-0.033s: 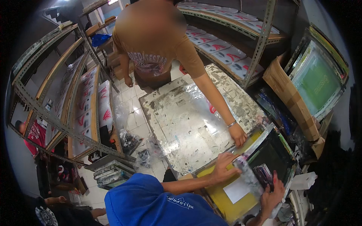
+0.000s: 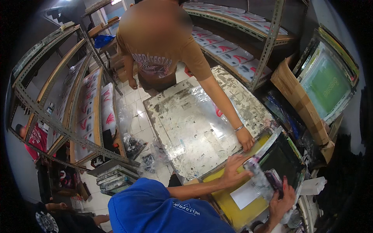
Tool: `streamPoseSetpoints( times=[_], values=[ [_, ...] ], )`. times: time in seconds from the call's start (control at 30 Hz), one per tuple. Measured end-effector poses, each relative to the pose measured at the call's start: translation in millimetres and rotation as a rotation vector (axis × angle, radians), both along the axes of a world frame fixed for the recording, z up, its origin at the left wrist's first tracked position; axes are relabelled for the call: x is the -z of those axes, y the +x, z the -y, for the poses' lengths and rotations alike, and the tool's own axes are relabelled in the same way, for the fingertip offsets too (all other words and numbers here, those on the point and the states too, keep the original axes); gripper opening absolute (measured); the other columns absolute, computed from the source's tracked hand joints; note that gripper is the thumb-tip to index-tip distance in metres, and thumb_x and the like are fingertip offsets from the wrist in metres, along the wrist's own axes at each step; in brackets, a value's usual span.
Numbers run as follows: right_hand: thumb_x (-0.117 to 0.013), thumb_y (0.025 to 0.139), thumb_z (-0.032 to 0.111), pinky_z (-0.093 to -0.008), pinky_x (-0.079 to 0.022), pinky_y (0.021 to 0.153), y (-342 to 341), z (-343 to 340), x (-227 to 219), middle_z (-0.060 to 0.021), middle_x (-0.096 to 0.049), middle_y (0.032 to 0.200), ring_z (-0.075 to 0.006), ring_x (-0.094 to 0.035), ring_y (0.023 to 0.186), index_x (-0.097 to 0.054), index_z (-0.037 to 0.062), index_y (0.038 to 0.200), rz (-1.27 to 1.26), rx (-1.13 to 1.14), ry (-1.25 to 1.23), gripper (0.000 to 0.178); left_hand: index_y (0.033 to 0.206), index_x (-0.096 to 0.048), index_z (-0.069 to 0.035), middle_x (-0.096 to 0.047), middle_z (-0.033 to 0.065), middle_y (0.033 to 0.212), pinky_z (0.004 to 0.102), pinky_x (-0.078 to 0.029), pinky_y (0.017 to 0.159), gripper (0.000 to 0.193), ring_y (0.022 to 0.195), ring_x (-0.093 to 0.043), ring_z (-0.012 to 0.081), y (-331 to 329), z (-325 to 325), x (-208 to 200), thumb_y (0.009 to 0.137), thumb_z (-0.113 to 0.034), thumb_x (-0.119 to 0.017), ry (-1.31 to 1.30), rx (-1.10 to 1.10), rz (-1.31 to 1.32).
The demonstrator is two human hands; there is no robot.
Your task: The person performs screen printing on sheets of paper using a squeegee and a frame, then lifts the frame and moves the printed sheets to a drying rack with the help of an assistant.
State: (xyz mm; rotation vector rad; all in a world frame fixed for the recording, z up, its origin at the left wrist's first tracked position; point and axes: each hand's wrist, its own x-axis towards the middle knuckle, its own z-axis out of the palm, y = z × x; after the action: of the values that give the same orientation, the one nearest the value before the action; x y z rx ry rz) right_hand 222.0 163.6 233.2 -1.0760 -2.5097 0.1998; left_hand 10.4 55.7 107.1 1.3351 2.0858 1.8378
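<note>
An ink-smeared squeegee [image 2: 258, 176], greyish with a dark block beside it, lies slanted over a framed yellow screen [image 2: 219, 188]. My left hand [image 2: 235, 171] closes on its far end, fingers slightly blurred. At the near right side, my right hand [image 2: 281, 202] grips the dark part [image 2: 273, 179], red ink on a fingertip. A white paper [image 2: 244, 195] lies on the yellow area, partly covered by the squeegee. Across from me, a co-worker's hand [image 2: 244, 138] rests at the screen's far edge.
A stained worktable [image 2: 182, 128] holds a clear plastic sheet with a red print [image 2: 219, 112]. Racks of printed sheets stand left [image 2: 87, 112] and behind [image 2: 233, 54]. On the right are a cardboard piece [image 2: 297, 103], a green screen [image 2: 330, 85] and a white plastic container [image 2: 313, 186].
My left hand and the squeegee's far end have shifted slightly right and away from me. More of the white paper shows. The co-worker's hand stays in place.
</note>
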Motion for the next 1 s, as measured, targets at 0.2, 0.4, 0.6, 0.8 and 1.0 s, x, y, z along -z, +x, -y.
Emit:
streamPoseSetpoints(
  times=[0.2, 0.4, 0.6, 0.8, 1.0],
  values=[
    [-0.057, 0.08, 0.018, -0.0453, -0.044, 0.079, -3.8, -56.9, -44.1, -0.0196, -0.064, 0.1, -0.0387, -0.061, 0.089, -0.063, 0.007, 0.133, -0.123, -0.059, 0.385, 0.054, 0.147, -0.048, -0.004, -0.049, 0.0164, 0.134, 0.0401, -0.039, 0.103, 0.076, 0.117, -0.051, 0.0292, -9.5, -45.7, -62.3, 0.083, -0.03, -0.081, 0.24, 0.24, 0.294],
    [-0.061, 0.079, 0.008, -0.0412, -0.047, 0.093, -3.0, -126.9, -83.9, -0.0205, -0.071, 0.112, -0.0345, -0.066, 0.098, -0.069, 0.0057, 0.124, -0.215, 0.036, 0.258, 0.046, 0.136, -0.057, -0.002, -0.065, 0.0105, 0.112, 0.0393, -0.042, 0.1, 0.057, 0.11, -0.056, 0.0266, -14.5, -36.6, -32.0, 0.086, -0.021, -0.078, 0.164, 0.348, 0.027],
    [-0.058, 0.081, 0.006, -0.0387, -0.046, 0.097, -7.3, -152.3, -94.1, -0.0189, -0.072, 0.112, -0.0312, -0.067, 0.103, -0.068, 0.0049, 0.125, -0.222, 0.057, 0.278, 0.045, 0.118, -0.068, -0.002, -0.068, 0.0122, 0.11, 0.0415, -0.046, 0.095, 0.039, 0.107, -0.059, 0.03, -13.0, -22.0, 12.5, 0.085, -0.02, -0.078, 0.033, 0.278, 0.003],
    [-0.059, 0.085, 0.009, -0.0383, -0.045, 0.102, 4.6, -165.0, -96.3, -0.0189, -0.07, 0.119, -0.0314, -0.065, 0.113, -0.069, 0.0039, 0.124, -0.178, 0.096, 0.3, 0.04, 0.109, -0.07, -0.001, -0.069, 0.0168, 0.104, 0.0455, -0.049, 0.09, 0.032, 0.103, -0.062, 0.0349, -79.4, -43.1, 73.1, 0.083, -0.019, -0.076, -0.122, 0.003, -0.066],
    [-0.06, 0.091, 0.015, -0.0368, -0.043, 0.104, -4.0, -174.9, -100.9, -0.0194, -0.069, 0.122, -0.0327, -0.062, 0.118, -0.068, 0.0036, 0.126, -0.107, 0.09, 0.316, 0.037, 0.108, -0.075, -0.011, -0.067, 0.0153, 0.119, 0.0504, -0.046, 0.095, 0.032, 0.114, -0.057, 0.0382, -159.7, -41.5, 158.3, 0.079, -0.025, -0.077, -0.413, -0.153, -0.569]
  ],
)
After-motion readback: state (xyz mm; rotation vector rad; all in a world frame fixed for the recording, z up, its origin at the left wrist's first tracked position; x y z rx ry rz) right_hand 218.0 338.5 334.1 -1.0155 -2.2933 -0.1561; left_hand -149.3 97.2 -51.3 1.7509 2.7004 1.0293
